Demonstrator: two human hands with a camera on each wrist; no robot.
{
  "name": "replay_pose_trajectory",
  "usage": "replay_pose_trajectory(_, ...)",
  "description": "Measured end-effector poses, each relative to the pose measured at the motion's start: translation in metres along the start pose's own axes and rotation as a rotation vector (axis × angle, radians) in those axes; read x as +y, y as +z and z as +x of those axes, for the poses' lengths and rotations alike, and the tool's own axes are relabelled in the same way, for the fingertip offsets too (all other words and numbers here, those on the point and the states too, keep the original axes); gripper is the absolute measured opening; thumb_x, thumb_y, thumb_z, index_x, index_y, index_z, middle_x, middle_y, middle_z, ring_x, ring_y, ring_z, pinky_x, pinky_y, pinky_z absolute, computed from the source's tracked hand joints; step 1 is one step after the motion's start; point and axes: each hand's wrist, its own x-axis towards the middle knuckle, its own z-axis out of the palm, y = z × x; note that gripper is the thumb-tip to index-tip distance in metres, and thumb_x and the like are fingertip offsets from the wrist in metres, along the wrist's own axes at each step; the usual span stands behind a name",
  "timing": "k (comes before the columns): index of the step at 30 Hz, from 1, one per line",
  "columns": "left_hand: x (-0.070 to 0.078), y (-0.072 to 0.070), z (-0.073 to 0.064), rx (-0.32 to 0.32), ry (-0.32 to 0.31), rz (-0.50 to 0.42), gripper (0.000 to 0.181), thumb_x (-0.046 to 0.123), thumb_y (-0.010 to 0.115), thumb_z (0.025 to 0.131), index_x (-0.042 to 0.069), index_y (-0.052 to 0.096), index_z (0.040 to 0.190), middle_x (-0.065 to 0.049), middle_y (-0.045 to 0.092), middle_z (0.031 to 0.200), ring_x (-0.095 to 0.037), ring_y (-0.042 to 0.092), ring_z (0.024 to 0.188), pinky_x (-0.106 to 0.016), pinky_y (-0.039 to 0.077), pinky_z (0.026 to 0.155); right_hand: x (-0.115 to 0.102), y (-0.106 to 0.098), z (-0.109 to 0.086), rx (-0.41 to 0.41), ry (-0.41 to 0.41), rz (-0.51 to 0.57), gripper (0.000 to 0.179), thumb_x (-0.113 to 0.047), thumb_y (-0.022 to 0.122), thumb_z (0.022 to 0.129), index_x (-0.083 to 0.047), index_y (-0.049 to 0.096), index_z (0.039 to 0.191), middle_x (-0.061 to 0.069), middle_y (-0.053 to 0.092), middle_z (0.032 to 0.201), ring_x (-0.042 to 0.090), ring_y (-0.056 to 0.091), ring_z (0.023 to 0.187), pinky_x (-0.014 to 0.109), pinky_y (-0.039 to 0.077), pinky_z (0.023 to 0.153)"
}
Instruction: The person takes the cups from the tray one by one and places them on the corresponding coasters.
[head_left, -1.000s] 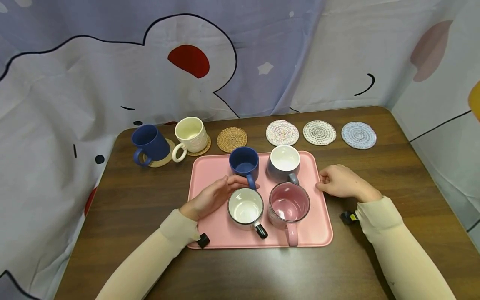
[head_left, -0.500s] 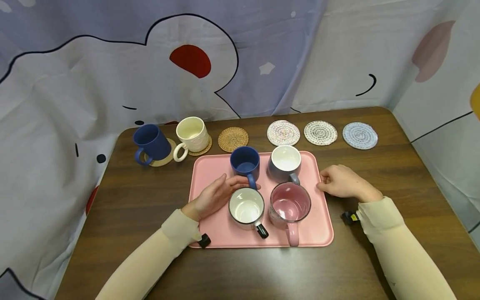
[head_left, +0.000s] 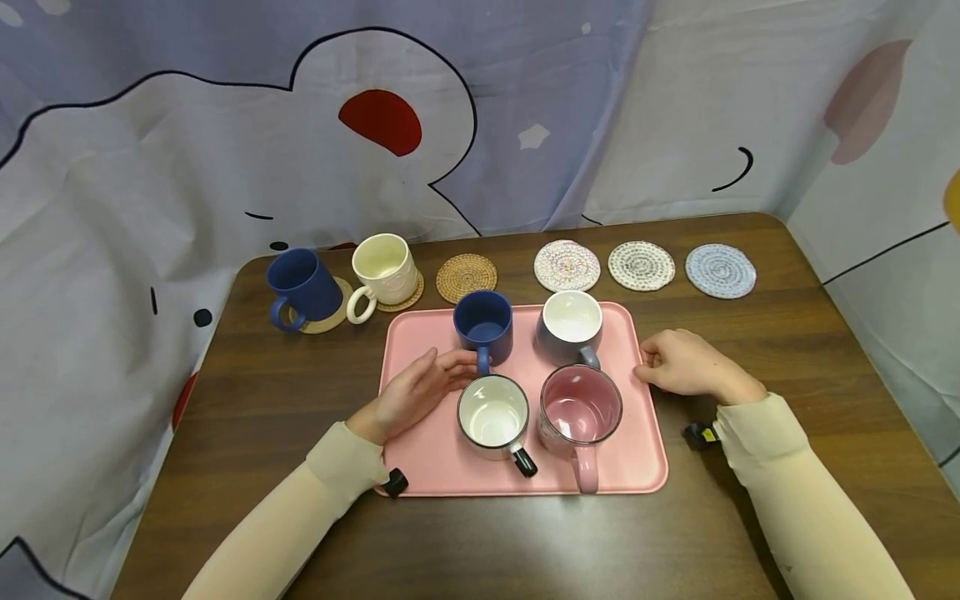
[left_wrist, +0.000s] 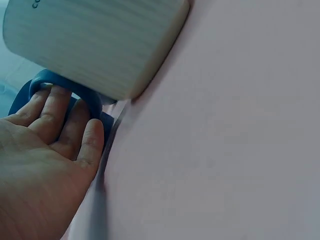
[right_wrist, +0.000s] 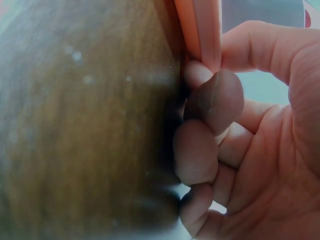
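Observation:
My left hand [head_left: 416, 390] reaches over the left half of the pink tray [head_left: 411, 335], its fingers at the handle of a dark blue mug [head_left: 483, 321]. In the left wrist view, the fingers pass into the loop of that blue handle [left_wrist: 92, 95], just beside a ribbed off-white mug [left_wrist: 100, 45]. My right hand [head_left: 690, 364] holds the tray's right rim; thumb and fingertips pinch the pink edge [right_wrist: 206, 25] in the right wrist view. Also on the tray stand a white mug with a black handle [head_left: 491, 417], a pink mug [head_left: 579, 412] and a grey mug with white inside [head_left: 568, 337].
Behind the tray lie a brown woven coaster [head_left: 467, 278], a multicoloured one [head_left: 567, 267], a black-and-white one [head_left: 641, 266] and a light blue one [head_left: 721, 271]. Another blue mug [head_left: 303, 287] and a cream mug [head_left: 386, 271] stand on coasters at the back left.
The dark blue mug on the tray has shifted slightly left and its handle has swung to the left, together with my left hand. The right hand stays at the tray rim.

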Motion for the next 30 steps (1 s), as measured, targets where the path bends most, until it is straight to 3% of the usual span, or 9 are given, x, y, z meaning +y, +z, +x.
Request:
replay_pose_trajectory(3,0.002,-0.003,-0.003,0.003,0.015,0.005,0.083,0.053,0.008,0.111,-0.017,0.031,0.149,-0.006,0.056,0.143,-0.014,0.053,0.132,-0.033,0.037,0.116,-0.001,-0.001,0.0,0.0,0.002,-0.001,0.036,-0.022,0.073,0.087,-0.018,0.051,0.06,-0.009,0.042,0.054,0.01,0.041,0.054,0.028,0.031,0.056)
replay_pose_trajectory(8,0.007,-0.004,-0.007,0.058,0.026,0.02,0.08,0.051,0.011,0.112,-0.018,0.035,0.145,-0.022,0.056,0.136,-0.018,0.057,0.125,-0.038,0.041,0.114,-0.002,-0.001,0.0,-0.003,0.002,0.001,0.036,-0.022,0.073,0.088,-0.018,0.05,0.06,-0.009,0.042,0.054,0.01,0.04,0.054,0.028,0.03,0.055)
replay_pose_trajectory(11,0.008,-0.003,-0.006,0.173,0.018,0.055,0.067,0.042,0.02,0.114,-0.017,0.043,0.135,-0.023,0.06,0.123,-0.02,0.061,0.115,-0.039,0.048,0.106,-0.002,-0.002,-0.001,0.001,0.0,0.0,0.036,-0.022,0.073,0.088,-0.018,0.05,0.06,-0.009,0.041,0.054,0.01,0.04,0.054,0.028,0.03,0.055)
replay_pose_trajectory(16,0.009,-0.003,0.001,0.448,-0.043,0.116,0.037,0.022,0.044,0.111,-0.013,0.054,0.117,-0.012,0.064,0.099,-0.018,0.062,0.091,-0.03,0.055,0.085,-0.002,-0.002,0.0,0.005,-0.002,-0.002,0.037,-0.022,0.073,0.088,-0.018,0.049,0.06,-0.01,0.04,0.054,0.01,0.039,0.054,0.028,0.03,0.056)
replay_pose_trajectory(20,0.008,-0.007,0.003,0.576,-0.063,0.194,0.028,0.014,0.048,0.109,-0.013,0.056,0.111,-0.005,0.063,0.091,-0.016,0.061,0.083,-0.026,0.054,0.075,-0.002,-0.001,0.0,0.003,0.0,0.0,0.036,-0.022,0.073,0.088,-0.018,0.05,0.06,-0.009,0.041,0.054,0.01,0.04,0.054,0.028,0.03,0.056)
replay_pose_trajectory(24,0.01,-0.011,0.004,0.604,-0.065,0.271,0.029,0.015,0.048,0.11,-0.012,0.059,0.107,-0.005,0.061,0.087,-0.019,0.06,0.08,-0.027,0.053,0.072,-0.002,-0.002,0.0,0.0,0.003,0.004,0.036,-0.022,0.073,0.088,-0.018,0.05,0.06,-0.009,0.042,0.054,0.01,0.04,0.053,0.028,0.03,0.055)
replay_pose_trajectory(30,0.016,-0.01,0.007,0.576,-0.106,0.322,0.035,0.02,0.045,0.111,-0.008,0.063,0.099,-0.007,0.058,0.081,-0.018,0.056,0.078,-0.027,0.049,0.071,-0.002,-0.002,-0.001,0.002,-0.001,0.003,0.036,-0.022,0.073,0.088,-0.018,0.05,0.06,-0.009,0.041,0.053,0.01,0.04,0.053,0.028,0.03,0.055)
